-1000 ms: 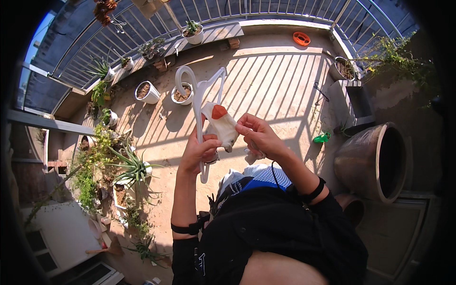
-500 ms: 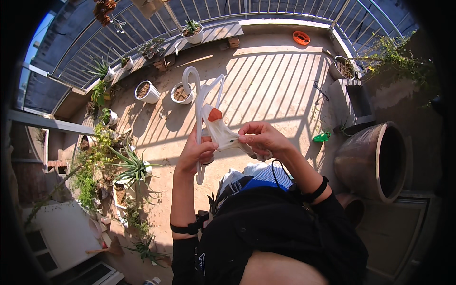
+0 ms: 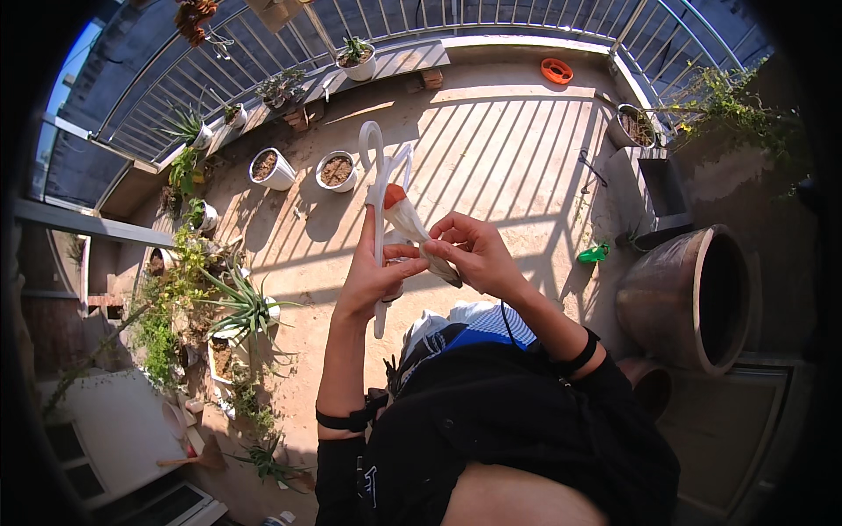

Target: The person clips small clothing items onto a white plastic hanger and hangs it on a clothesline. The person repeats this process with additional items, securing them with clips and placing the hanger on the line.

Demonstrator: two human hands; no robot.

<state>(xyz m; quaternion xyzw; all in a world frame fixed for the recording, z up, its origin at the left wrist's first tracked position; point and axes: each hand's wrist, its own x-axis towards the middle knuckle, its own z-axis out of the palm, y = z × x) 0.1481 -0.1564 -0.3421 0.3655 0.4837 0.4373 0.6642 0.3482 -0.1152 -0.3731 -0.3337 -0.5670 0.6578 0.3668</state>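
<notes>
A white plastic hanger [image 3: 379,188] with a curved hook stands upright in front of me. My left hand [image 3: 368,279] is closed round its lower part, index finger stretched along it and thumb reaching toward the cloth. Beside the hanger is a small, limp white cloth [image 3: 407,221] with an orange patch at its upper end and a greyish lower edge. It looks like a sock, but its kind is not certain. My right hand [image 3: 481,256] pinches the cloth's lower part between thumb and fingers, close to the left thumb. The fingers partly hide the cloth.
Beyond my hands, white pots of soil [image 3: 336,172] stand on the sunlit floor. Aloe [image 3: 250,307] and other plants line the left. To the right are a large clay urn [image 3: 667,298], a concrete block [image 3: 645,188] and a green object [image 3: 594,253]. An orange ring-shaped object [image 3: 556,71] lies near the railing.
The hanger has shifted slightly right. The cloth, stretched between both hands before, now hangs narrower and bunched. My right hand has moved left and up, closer to my left hand; the left index finger has straightened.
</notes>
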